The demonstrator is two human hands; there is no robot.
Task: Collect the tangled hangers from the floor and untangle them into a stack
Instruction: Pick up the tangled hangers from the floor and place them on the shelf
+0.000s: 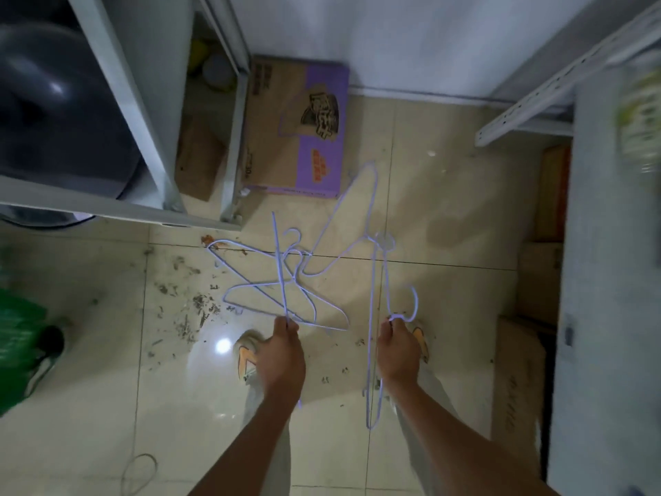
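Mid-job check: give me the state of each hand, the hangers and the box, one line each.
left hand: grips the tangled cluster by one wire.
right hand: grips a separate hanger near its hook.
tangled hangers: still interlocked, held up.
separate hanger: hangs edge-on from the right hand.
far hanger: linked into the tangle.
cardboard box: closed, flat on the floor.

Thin pale-lilac wire hangers; a tangle [282, 281] of perhaps four, hooks and arms interlocked, held up above the tiled floor by one end of a straight bar; one more hanger [375, 316] just to its right, held by the neck below its hook, seen edge-on, its long narrow frame hanging down.
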